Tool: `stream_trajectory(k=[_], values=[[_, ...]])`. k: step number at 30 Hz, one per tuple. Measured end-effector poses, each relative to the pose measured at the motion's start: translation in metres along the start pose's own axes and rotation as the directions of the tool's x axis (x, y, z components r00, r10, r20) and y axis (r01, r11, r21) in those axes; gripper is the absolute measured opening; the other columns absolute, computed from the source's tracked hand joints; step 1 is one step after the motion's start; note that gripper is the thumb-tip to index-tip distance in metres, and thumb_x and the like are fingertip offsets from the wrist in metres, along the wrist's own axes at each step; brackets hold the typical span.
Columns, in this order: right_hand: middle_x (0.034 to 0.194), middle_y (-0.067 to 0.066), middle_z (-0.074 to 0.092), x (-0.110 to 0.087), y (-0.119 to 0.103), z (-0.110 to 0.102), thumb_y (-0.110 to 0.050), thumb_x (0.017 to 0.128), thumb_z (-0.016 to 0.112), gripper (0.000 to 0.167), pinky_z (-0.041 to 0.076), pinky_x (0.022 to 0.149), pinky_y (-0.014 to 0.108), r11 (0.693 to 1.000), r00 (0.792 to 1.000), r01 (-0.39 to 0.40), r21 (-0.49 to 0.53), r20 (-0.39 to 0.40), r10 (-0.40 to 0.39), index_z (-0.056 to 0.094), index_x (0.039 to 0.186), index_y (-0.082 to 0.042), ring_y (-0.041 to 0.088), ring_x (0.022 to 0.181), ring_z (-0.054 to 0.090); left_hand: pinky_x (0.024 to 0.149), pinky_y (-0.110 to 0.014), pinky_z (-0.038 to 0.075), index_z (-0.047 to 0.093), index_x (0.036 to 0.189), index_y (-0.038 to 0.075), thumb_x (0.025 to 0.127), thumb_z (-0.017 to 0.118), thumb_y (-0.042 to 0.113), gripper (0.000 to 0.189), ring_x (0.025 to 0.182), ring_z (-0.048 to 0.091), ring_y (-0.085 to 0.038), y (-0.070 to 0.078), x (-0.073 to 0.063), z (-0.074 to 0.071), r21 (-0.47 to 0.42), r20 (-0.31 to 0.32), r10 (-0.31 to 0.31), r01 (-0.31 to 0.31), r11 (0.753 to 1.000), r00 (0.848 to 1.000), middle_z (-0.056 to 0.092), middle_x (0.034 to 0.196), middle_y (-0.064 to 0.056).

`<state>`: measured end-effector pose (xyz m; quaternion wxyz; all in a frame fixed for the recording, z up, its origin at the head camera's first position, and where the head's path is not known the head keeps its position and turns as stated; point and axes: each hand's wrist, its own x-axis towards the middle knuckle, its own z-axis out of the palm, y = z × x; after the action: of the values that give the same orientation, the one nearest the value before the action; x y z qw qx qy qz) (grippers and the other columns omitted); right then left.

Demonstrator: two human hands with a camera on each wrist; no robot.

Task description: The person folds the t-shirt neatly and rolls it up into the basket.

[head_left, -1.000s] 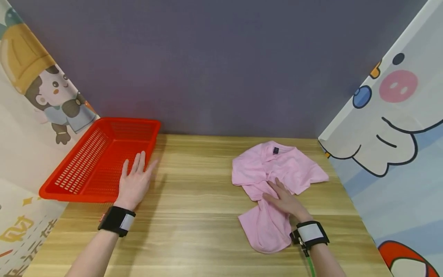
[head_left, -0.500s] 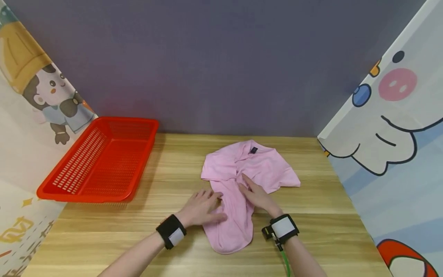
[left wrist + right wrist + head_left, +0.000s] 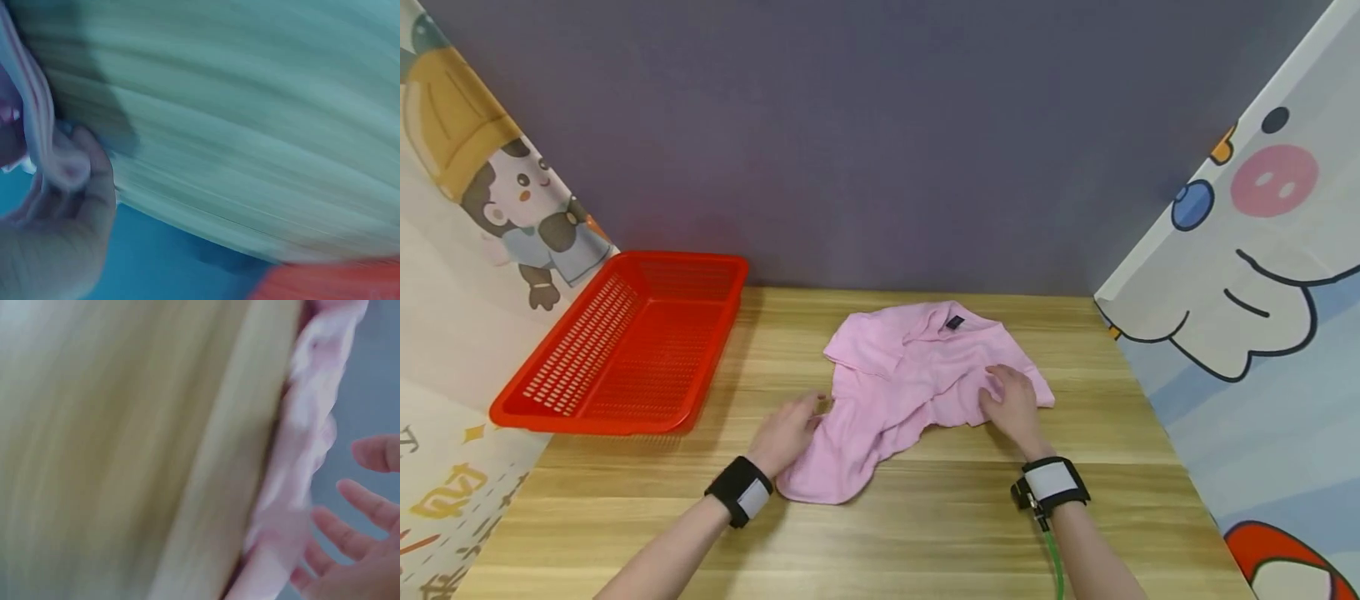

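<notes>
Pink shirt (image 3: pixel 910 387) lies crumpled mid-desk (image 3: pixel 925 533); left hand (image 3: pixel 786 433) pinches its hem at 7 o'clock, right hand (image 3: pixel 1011 408) grips the cloth at 3 o'clock; red basket (image 3: pixel 617 350) sits at 10 o'clock

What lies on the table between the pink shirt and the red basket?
Nothing visible. The shirt lies mid-table, the basket at the far left, and only bare table shows between them. The left hand grips the shirt's near-left edge; the right hand rests on its right part.
</notes>
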<state>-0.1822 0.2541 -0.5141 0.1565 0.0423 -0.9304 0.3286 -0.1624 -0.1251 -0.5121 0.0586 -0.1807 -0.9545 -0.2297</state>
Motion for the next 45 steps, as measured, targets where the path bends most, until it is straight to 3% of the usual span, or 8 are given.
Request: stream_trajectory(k=[6, 16, 24, 29, 34, 38, 42, 45], values=[[0.137, 0.047, 0.046, -0.006, 0.029, -0.017, -0.017, 0.085, 0.067, 0.05, 0.027, 0.111, 0.071, 0.99, 0.995, -0.093, -0.106, 0.038, 0.098, 0.059, 0.124, 0.013, 0.064, 0.134, 0.037, 0.089, -0.052, 0.048, 0.068, 0.112, 0.005, 0.091, 0.067, 0.011, 0.022, 0.102, 0.06, -0.042, -0.024, -0.004, -0.008, 0.154, -0.214, -0.024, 0.058, 0.986, 0.977, 0.067, 0.106, -0.018], [0.14, 0.039, 0.05, 0.001, 0.027, -0.035, -0.025, 0.092, 0.062, 0.065, 0.033, 0.111, 0.065, 0.96, 0.951, -0.256, -0.114, 0.149, 0.271, 0.042, 0.142, 0.012, 0.057, 0.129, 0.046, 0.098, -0.055, 0.045, 0.056, 0.131, 0.021, 0.062, 0.073, 0.082, 0.094, 0.118, 0.054, -0.033, -0.003, -0.019, -0.008, 0.215, 0.152, 0.114, -0.146, 0.966, 0.982, 0.056, 0.131, -0.009], [0.124, 0.037, 0.059, 0.005, 0.018, -0.031, -0.019, 0.095, 0.06, 0.058, 0.051, 0.096, 0.051, 0.945, 0.927, -0.327, 0.022, 0.204, 0.316, 0.042, 0.144, 0.006, 0.048, 0.111, 0.061, 0.079, -0.044, 0.051, 0.064, 0.116, 0.014, 0.091, 0.073, 0.035, 0.034, 0.095, 0.063, -0.026, 0.0, -0.015, -0.007, 0.104, 0.099, 0.175, -0.186, 0.977, 0.98, 0.064, 0.107, -0.004], [0.064, -0.003, 0.048, 0.008, 0.006, -0.041, -0.001, 0.094, 0.055, 0.033, 0.036, 0.05, 0.022, 0.882, 0.948, -0.289, 0.373, -0.019, 0.318, 0.062, 0.125, 0.005, 0.007, 0.053, 0.043, 0.061, -0.034, 0.047, 0.063, 0.105, 0.003, 0.101, 0.059, 0.018, 0.016, 0.069, 0.058, -0.022, -0.007, 0.002, -0.035, -0.18, -0.13, -0.053, 0.029, 0.983, 0.99, 0.061, 0.077, -0.009], [0.057, -0.015, 0.053, 0.01, -0.014, -0.08, -0.001, 0.096, 0.055, 0.025, 0.036, 0.045, 0.018, 0.793, 0.9, -0.208, 0.572, -0.206, 0.385, 0.067, 0.118, 0.002, -0.001, 0.049, 0.045, 0.081, -0.036, 0.044, 0.061, 0.116, -0.005, 0.106, 0.047, 0.021, 0.032, 0.091, 0.059, -0.03, -0.01, 0.025, -0.086, -0.51, -0.317, -0.413, 0.214, 0.833, 0.854, 0.066, 0.102, -0.026], [0.055, -0.011, 0.062, 0.011, -0.02, -0.103, 0.004, 0.094, 0.054, 0.025, 0.036, 0.04, 0.019, 0.731, 0.874, -0.164, 0.662, -0.246, 0.419, 0.069, 0.114, 0.001, 0.002, 0.042, 0.049, 0.097, -0.025, 0.044, 0.058, 0.129, -0.003, 0.108, 0.044, 0.025, 0.039, 0.105, 0.057, -0.016, -0.006, 0.046, -0.116, -0.75, -0.334, -0.569, 0.154, 0.643, 0.751, 0.063, 0.124, -0.021], [0.065, -0.013, 0.067, 0.008, -0.01, -0.111, -0.001, 0.098, 0.052, 0.029, 0.045, 0.048, 0.019, 0.774, 0.906, -0.278, 0.568, -0.113, 0.408, 0.065, 0.124, -0.002, 0.0, 0.052, 0.056, 0.121, -0.024, 0.031, 0.026, 0.157, 0.009, 0.107, 0.044, 0.025, 0.056, 0.139, 0.045, -0.011, -0.005, 0.063, -0.128, -0.898, -0.22, -0.503, 0.027, 0.439, 0.836, 0.041, 0.158, -0.01], [0.093, 0.006, 0.076, 0.001, 0.002, -0.109, -0.012, 0.102, 0.049, 0.037, 0.049, 0.062, 0.016, 0.852, 0.92, -0.384, 0.354, 0.065, 0.387, 0.056, 0.136, -0.001, -0.006, 0.069, 0.06, 0.129, -0.039, 0.013, -0.003, 0.162, 0.018, 0.106, 0.047, 0.025, 0.075, 0.158, 0.015, -0.02, -0.011, 0.064, -0.121, -0.837, -0.131, -0.33, 0.074, 0.543, 0.935, 0.009, 0.171, -0.005]])
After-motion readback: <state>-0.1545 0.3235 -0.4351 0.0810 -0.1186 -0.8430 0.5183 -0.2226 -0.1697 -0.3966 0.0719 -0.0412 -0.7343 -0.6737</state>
